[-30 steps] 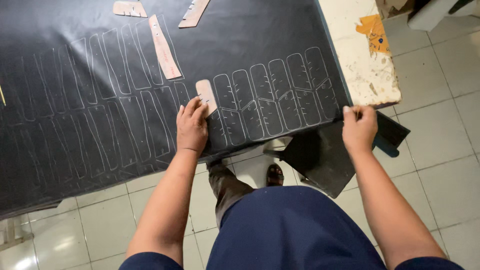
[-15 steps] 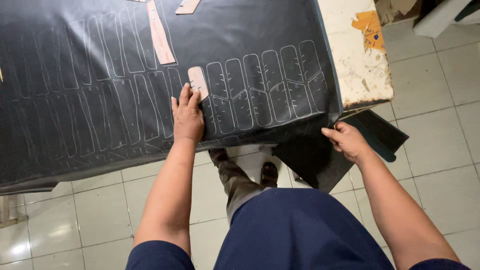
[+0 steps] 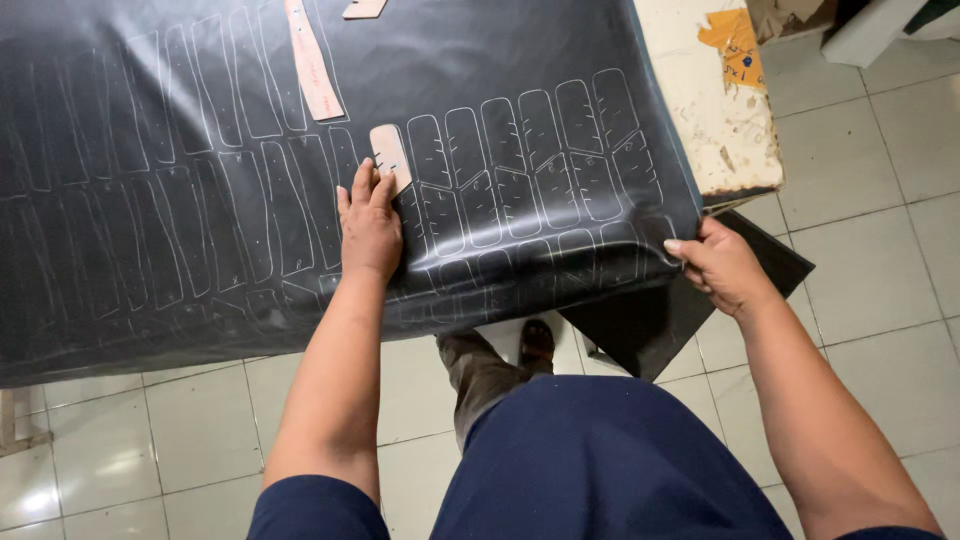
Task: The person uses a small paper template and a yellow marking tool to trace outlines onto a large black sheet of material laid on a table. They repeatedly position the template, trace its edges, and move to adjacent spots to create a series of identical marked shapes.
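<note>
Nearest the camera, dark blue clothing and two bare forearms reaching forward over pale glossy floor tiles (image 3: 180, 430); one brown shoe (image 3: 537, 342) on the tiles between the arms.

Left hand (image 3: 369, 228) pressed flat, fingers together and extended, palm down on a large black sheet of leather-like material (image 3: 200, 110); no closed grip there, only flat pressure. Fingertips touching the lower end of a small tan rounded template piece (image 3: 389, 156) lying on the sheet.

Right hand (image 3: 720, 266) at the sheet's lower right corner, grip closed on the edge, thumb on top and fingers curled beneath, the corner lifted and rippled where pinched.

Sheet spread across the tabletop, near edge hanging over toward the body, surface matte black with soft creases and faint sheen. Covered in rows of pale chalk-like outlines: narrow, elongated, rounded-end shapes set side by side, with small tick marks inside those on the right.

Just beyond the right hand, a second dark sheet (image 3: 680, 310) lower down, slanting towards the floor. Farther, a bare worn whitish corner of the tabletop (image 3: 715, 120) with an orange paper scrap (image 3: 735, 45) stuck on it.

At the far edge, a long narrow tan strip template (image 3: 313, 62) lying on the sheet, and another tan piece (image 3: 363, 8) cut off by the frame.
</note>
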